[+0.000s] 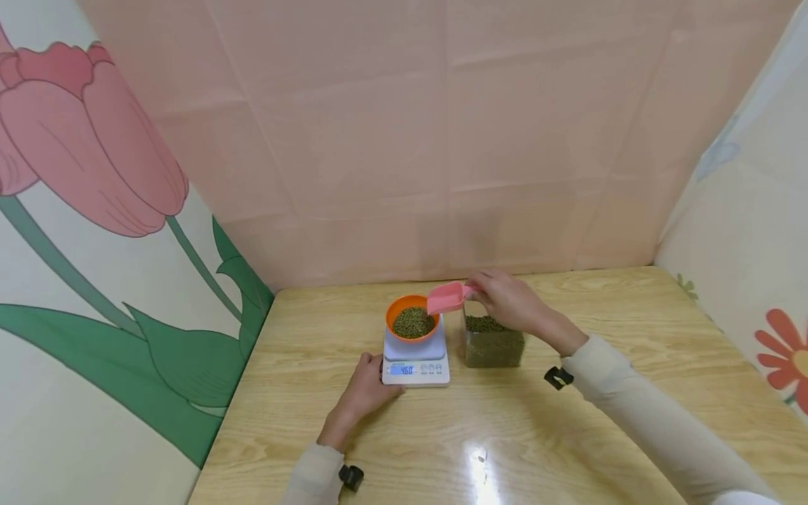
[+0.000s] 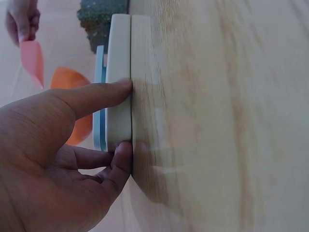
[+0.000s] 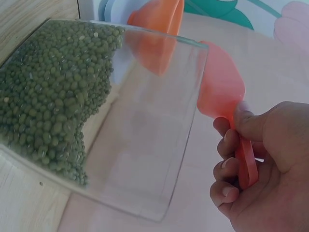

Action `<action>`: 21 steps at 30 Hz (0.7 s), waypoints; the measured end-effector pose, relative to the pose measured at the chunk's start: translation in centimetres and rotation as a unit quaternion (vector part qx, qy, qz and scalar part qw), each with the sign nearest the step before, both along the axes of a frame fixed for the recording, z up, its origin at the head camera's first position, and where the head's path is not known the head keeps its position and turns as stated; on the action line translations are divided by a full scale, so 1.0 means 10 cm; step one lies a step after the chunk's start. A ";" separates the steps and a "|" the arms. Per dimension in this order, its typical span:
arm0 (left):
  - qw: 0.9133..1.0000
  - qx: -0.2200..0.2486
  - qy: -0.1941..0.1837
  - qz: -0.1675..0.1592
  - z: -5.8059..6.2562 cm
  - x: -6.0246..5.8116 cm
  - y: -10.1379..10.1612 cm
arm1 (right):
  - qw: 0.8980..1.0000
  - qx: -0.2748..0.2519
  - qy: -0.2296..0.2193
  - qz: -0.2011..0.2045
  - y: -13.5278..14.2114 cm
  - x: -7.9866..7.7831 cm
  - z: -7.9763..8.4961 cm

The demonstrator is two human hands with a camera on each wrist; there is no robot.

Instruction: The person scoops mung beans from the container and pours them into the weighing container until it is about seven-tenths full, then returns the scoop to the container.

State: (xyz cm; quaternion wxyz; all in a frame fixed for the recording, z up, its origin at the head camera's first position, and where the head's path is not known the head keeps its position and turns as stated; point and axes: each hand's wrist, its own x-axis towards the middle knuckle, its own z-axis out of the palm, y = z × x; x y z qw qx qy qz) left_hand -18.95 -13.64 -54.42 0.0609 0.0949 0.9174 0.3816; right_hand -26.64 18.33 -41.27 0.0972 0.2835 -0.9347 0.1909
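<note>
My right hand grips the handle of a pink scoop, whose tip is over the right rim of an orange bowl. Green mung beans lie in that bowl, which sits on a white kitchen scale with a lit display. Low at the scale's front left corner, my left hand holds its edge between thumb and fingers. A clear rectangular container, partly filled with mung beans, stands right of the scale, below my right hand. The scoop's inside looks bare in the head view.
The wooden table carries the scale and container. Behind it rises a wall covered in pink sheeting. Flower-painted walls flank the left and right sides. A black band device is on the left sleeve, another on the right.
</note>
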 end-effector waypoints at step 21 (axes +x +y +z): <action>1.000 0.006 -0.004 0.003 -0.01 0.00 0.00 | 1.000 0.003 0.012 -0.017 0.32 0.17 0.16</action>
